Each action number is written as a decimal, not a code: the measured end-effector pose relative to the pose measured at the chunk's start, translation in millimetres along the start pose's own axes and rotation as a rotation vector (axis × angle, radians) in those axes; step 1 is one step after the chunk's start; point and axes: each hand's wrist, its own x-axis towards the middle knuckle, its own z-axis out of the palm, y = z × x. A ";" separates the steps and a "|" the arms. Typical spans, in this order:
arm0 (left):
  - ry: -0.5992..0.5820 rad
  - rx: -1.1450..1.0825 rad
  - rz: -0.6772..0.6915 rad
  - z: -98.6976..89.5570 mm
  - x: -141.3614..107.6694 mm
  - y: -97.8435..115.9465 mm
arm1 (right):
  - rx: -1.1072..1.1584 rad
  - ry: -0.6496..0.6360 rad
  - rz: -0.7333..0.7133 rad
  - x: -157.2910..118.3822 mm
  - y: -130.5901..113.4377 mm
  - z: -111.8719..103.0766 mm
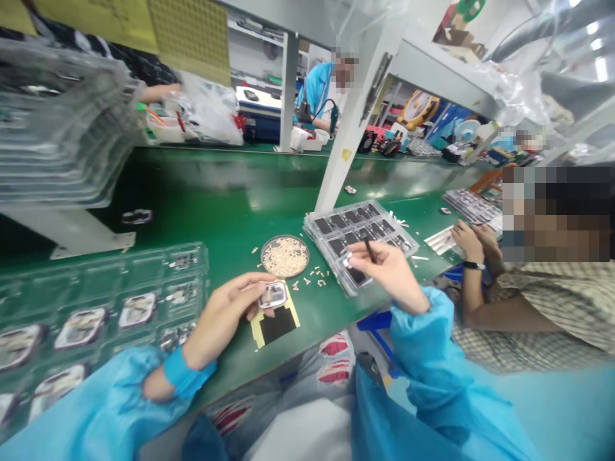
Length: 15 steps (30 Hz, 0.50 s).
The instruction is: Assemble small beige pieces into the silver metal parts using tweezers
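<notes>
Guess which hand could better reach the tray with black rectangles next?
Probably the right hand: it's nearer the tray, though holding a black tool. The left hand holds a small part.

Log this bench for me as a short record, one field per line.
Left hand: holding a small white-rimmed part
Right hand: holding a slim black tool and a tiny white piece
Near left hand: black sheet with yellow edging
Middle: round dish of small beige pieces, more scattered outside
Trays: clear left tray with parts; right tray with black rectangles
Surface: green table
</notes>
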 end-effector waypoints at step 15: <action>-0.030 -0.089 0.123 4.1 -4.7 2.4 | 0.242 -0.205 0.143 -18.6 4.4 123.2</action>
